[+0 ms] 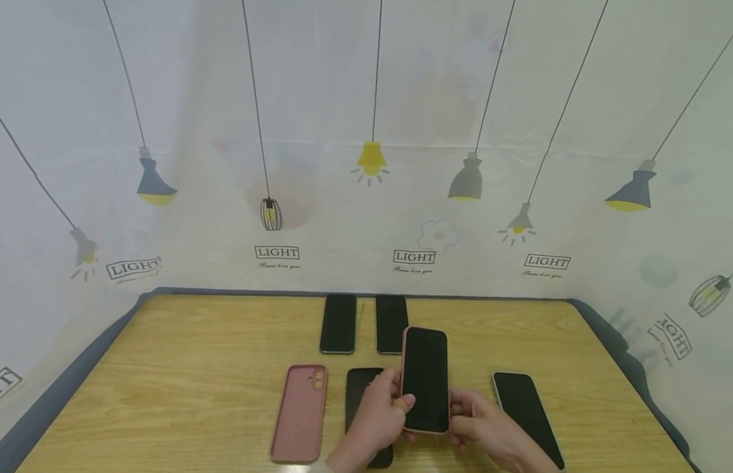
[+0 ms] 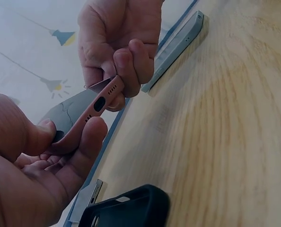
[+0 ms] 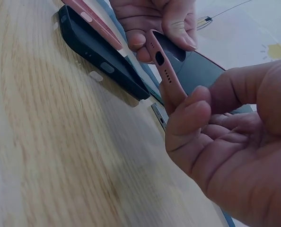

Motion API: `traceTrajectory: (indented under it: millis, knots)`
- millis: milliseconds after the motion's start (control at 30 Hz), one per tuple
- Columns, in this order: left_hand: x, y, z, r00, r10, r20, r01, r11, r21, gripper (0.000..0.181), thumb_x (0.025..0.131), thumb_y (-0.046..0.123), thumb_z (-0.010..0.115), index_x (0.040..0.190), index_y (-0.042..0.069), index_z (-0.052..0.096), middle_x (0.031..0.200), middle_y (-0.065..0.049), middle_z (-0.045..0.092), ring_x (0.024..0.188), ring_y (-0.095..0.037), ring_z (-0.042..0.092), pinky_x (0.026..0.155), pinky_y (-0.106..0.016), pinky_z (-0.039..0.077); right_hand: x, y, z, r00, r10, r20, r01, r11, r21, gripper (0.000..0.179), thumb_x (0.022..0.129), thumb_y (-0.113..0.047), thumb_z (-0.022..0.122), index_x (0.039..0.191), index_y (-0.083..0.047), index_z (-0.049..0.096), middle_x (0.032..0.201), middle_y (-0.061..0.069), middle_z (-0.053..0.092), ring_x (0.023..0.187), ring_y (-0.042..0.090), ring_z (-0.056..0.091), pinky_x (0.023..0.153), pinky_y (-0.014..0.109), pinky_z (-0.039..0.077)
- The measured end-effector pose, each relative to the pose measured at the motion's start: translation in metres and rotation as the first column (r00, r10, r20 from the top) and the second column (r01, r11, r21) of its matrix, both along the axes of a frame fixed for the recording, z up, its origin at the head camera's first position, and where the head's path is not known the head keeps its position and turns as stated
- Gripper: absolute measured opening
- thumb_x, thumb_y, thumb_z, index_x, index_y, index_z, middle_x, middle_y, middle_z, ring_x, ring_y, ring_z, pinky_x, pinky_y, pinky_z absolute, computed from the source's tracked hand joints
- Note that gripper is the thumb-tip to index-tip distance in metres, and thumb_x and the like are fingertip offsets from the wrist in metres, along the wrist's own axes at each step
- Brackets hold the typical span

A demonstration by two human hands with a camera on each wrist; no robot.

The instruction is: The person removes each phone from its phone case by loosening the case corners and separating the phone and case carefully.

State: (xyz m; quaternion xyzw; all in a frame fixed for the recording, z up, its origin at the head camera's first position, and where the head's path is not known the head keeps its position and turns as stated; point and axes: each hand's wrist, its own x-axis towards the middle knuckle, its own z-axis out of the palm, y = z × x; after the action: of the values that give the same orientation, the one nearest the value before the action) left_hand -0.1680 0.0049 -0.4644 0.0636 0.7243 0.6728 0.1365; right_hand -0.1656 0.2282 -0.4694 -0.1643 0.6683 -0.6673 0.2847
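Note:
A phone with a dark screen (image 1: 425, 378) is held up over the table in a pink phone case (image 2: 74, 137). My left hand (image 1: 379, 408) grips its lower left side, thumb over the front and fingers behind. On the opposite side, my right hand (image 1: 481, 420) pinches the lower right edge, fingers bent around the corner in the right wrist view. The case's bottom edge (image 3: 171, 78) shows a port opening and small holes. Beneath my left hand lies a black phone case (image 1: 357, 387), partly covered. An empty pink phone case (image 1: 298, 414) lies to its left.
Two dark-screened phones lie side by side at the back, the left phone (image 1: 339, 323) in full view and the right phone (image 1: 390, 318) partly hidden. Another phone with a pale rim (image 1: 527, 414) lies right of my hands. Printed cloth (image 1: 366, 217) hangs behind the wooden table (image 1: 183, 368).

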Motion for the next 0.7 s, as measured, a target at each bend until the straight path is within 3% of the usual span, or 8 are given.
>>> traceTrajectory:
  millis: [200, 400, 700]
  knots:
    - [-0.001, -0.001, -0.003, 1.0, -0.001, 0.016, 0.0, 0.998, 0.06, 0.01, 0.1, -0.006, 0.06, 0.109, -0.002, 0.058, 0.085, -0.01, 0.067, 0.062, -0.024, 0.067, 0.049, -0.044, 0.059, -0.001, 0.002, -0.002, 1.0, 0.015, 0.002, -0.015, 0.999, -0.029, 0.046, 0.094, 0.01, 0.046, 0.139, 0.018, 0.044, 0.111, 0.006, 0.067, 0.072, 0.011, 0.054, 0.063, 0.022, 0.048]
    - [-0.003, -0.005, -0.006, 0.998, -0.034, 0.054, 0.025, 0.988, 0.152, 0.011, 0.1, -0.007, 0.056, 0.111, -0.005, 0.058, 0.086, -0.012, 0.07, 0.066, -0.024, 0.07, 0.05, -0.042, 0.06, -0.002, 0.003, 0.001, 0.998, 0.063, 0.024, -0.061, 0.997, -0.05, 0.045, 0.096, 0.009, 0.046, 0.14, 0.016, 0.044, 0.115, 0.008, 0.067, 0.075, 0.011, 0.054, 0.065, 0.022, 0.048]
    - [-0.002, -0.004, -0.003, 1.0, 0.006, 0.002, -0.006, 0.997, 0.072, 0.007, 0.099, -0.006, 0.06, 0.106, -0.003, 0.058, 0.082, -0.009, 0.067, 0.056, -0.022, 0.065, 0.048, -0.044, 0.058, -0.003, 0.011, 0.015, 0.99, 0.141, 0.004, -0.141, 0.989, 0.048, 0.037, 0.105, -0.003, 0.051, 0.139, 0.013, 0.05, 0.109, 0.014, 0.068, 0.074, 0.012, 0.057, 0.066, 0.025, 0.05]
